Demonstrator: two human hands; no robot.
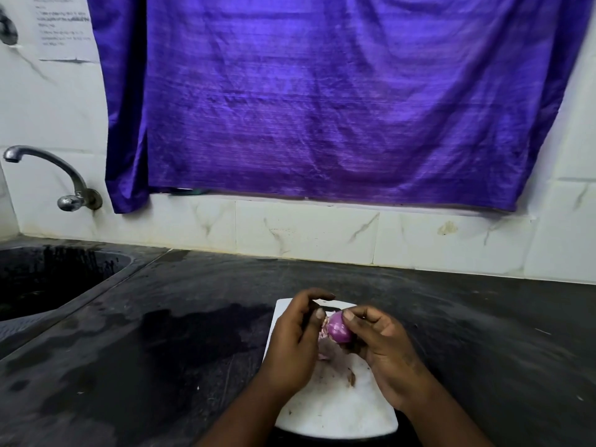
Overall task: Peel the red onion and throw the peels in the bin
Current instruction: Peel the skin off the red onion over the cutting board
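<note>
The red onion (338, 330) sits between my two hands, held above the far half of the white cutting board (338, 411), its glossy purple surface bare on the side facing me. My right hand (383, 346) grips it from the right, thumb pressed on its top and fingers curled beneath. My left hand (296, 340) closes against its left side, thumb tip at a strip of pale peel (323, 327) that still clings there; the forefinger arches over, not touching. Loose peel scraps (351, 377) lie on the board below. The board rests on a dark countertop (193, 317) bearing a wet patch. A sink (48, 279) lies at far left, a metal tap (58, 175) above it. A purple curtain (322, 98) hangs over the tiled wall behind.
</note>
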